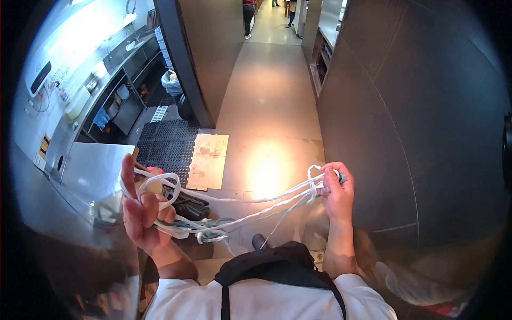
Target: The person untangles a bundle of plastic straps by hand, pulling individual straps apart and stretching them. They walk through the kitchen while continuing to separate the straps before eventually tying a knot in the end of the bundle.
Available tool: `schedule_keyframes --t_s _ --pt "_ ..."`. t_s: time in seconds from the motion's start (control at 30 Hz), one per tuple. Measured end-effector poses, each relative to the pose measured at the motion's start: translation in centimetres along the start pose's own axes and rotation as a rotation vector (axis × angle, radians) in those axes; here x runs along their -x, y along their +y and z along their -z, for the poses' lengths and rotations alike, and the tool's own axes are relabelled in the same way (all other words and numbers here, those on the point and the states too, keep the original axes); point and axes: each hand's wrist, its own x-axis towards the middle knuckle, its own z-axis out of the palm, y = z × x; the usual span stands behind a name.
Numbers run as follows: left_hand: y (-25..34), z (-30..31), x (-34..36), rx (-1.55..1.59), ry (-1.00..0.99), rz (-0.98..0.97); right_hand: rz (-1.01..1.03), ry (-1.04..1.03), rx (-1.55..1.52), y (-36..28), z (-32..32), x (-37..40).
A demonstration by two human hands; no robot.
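Note:
A bundle of white cord (256, 215) stretches in loose strands between my two hands, with a knotted greenish part near its left end. My left hand (144, 216) has the cord looped round its fingers; the index finger points up and the other fingers curl over the strands. On the right, my right hand (338, 191) is closed round the other end of the cord, where a small blue-green end sticks out beside the thumb. One thin strand hangs down towards my shoe (260, 241).
A metal counter (101, 160) and black rubber mat (165, 144) lie left, beside flat cardboard (208, 161). Dark walls flank a corridor (261, 101); people (248, 16) stand at its far end. A bin (172, 82) is by the left doorway.

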Motion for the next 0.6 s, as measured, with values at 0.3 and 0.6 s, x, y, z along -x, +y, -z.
schedule_keyframes --t_s 0.3,0.6 --pt "-7.4 9.1 -6.9 -0.041 0.311 0.263 -0.227 -0.537 0.109 8.6 -11.2 -14.9" --pt "-19.1 16.4 -18.2 -0.311 0.364 0.656 -0.38 -1.159 0.166 18.7 -23.4 -30.6"
